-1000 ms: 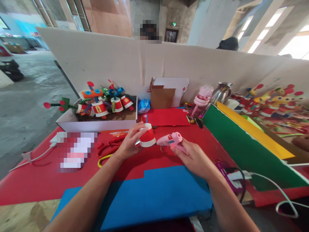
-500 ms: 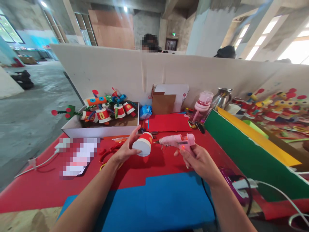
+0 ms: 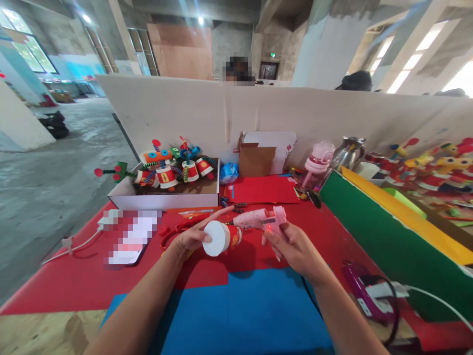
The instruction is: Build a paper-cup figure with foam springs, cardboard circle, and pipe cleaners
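My left hand [image 3: 195, 238] grips a red and white paper cup [image 3: 234, 236] by its end, the thumb pressed on the white disc that covers it. The cup lies tilted on its side in the air, its disc towards me. In my right hand [image 3: 290, 244] is a pink hot glue gun [image 3: 254, 218] with a small red light lit. Its nozzle points left and reaches the cup's far upper side; whether the tip touches the cup I cannot tell. Below both hands lies a blue sheet [image 3: 236, 310] on the red table cover [image 3: 199, 273].
A white box [image 3: 162, 201] of cup figures stands at the back left, a phone [image 3: 135, 236] before it. Red-handled scissors [image 3: 172, 234] lie by my left hand. A pink bottle [image 3: 318, 162] and steel jug [image 3: 347, 153] stand behind. A green panel [image 3: 373, 236] and purple power strip [image 3: 365, 291] border the right.
The glue gun has moved left, its nozzle now at the cup's far side. My left hand has tipped the cup, and its index finger now stretches over it. The view has shifted slightly.
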Available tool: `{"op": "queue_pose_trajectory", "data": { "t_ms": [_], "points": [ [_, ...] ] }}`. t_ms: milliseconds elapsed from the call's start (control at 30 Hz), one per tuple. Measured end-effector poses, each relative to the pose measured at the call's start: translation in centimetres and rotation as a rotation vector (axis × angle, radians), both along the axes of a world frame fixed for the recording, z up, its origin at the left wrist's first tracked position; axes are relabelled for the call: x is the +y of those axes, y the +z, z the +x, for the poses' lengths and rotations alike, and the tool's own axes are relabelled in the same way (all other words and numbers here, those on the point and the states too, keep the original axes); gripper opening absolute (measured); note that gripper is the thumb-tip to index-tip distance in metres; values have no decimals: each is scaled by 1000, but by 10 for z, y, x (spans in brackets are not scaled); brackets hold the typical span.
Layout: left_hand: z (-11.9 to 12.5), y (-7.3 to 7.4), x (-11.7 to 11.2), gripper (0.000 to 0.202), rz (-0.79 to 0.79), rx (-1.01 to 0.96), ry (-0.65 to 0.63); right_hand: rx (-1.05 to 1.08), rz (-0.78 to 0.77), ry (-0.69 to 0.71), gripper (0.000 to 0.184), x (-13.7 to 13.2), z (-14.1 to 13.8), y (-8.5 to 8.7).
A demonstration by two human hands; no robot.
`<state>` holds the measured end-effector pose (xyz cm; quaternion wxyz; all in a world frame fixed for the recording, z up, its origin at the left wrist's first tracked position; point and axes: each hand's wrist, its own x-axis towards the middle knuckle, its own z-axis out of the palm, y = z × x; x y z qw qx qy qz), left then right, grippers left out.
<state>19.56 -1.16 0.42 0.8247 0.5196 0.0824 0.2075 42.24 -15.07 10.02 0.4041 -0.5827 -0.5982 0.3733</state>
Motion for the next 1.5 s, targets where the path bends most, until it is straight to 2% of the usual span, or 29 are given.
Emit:
{"op": "queue_pose_trajectory", "data": {
  "t_ms": [467, 933, 1500],
  "points": [
    [-1, -1, 4, 112, -28, 42, -25, -92, 5, 2, 41, 1, 2, 5],
    [-1, 9, 1, 111, -38, 71, -35, -104, 7, 14, 42, 1, 4, 4],
    [0, 6, 2, 107, -13, 59, -41, -135, -12, 42, 37, -4, 11, 8]
  ]
}}
